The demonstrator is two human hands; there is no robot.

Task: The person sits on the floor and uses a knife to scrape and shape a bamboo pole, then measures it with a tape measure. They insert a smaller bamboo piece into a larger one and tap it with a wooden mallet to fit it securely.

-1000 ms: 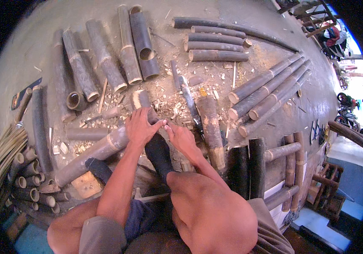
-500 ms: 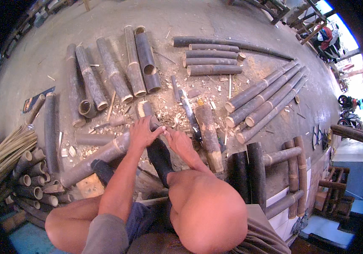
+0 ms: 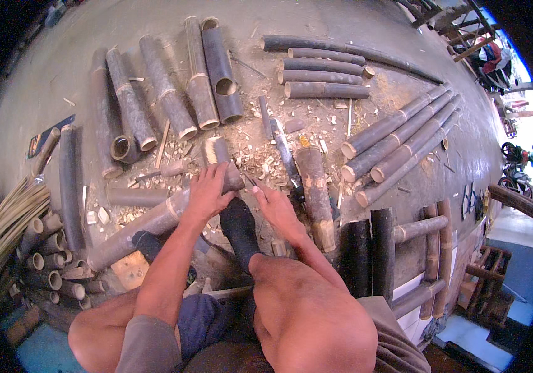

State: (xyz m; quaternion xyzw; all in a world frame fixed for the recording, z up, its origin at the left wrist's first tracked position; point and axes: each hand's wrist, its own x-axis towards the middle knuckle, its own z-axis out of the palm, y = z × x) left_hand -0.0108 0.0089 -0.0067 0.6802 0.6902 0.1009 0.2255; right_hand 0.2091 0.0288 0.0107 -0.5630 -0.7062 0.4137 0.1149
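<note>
A thick brown bamboo pole (image 3: 149, 225) slants up from the lower left, its right end beside my black-socked foot. My left hand (image 3: 207, 193) is wrapped over the pole near that end. Just right of the end, my right hand (image 3: 274, 206) is closed on a slim, dark, pointed tool (image 3: 251, 180); most of it is hidden in the fingers, so its exact kind is unclear. Beyond my left hand stands a bamboo piece (image 3: 215, 149) with a pale scraped patch. Right of my right hand lies a bamboo section (image 3: 315, 193) with chipped bark.
Wood chips (image 3: 260, 155) litter the floor around a long-bladed tool (image 3: 285, 152). Bamboo lengths (image 3: 170, 99) lie in rows at the far left, far middle and right. Bundled thin strips (image 3: 14, 217) and stacked tubes sit at the left; a bamboo frame (image 3: 419, 230) stands lower right.
My right hand has drawn away from my left, to the right, uncovering the pole's end and the tool's tip. My left hand stays on the pole. The whole view has shifted slightly.
</note>
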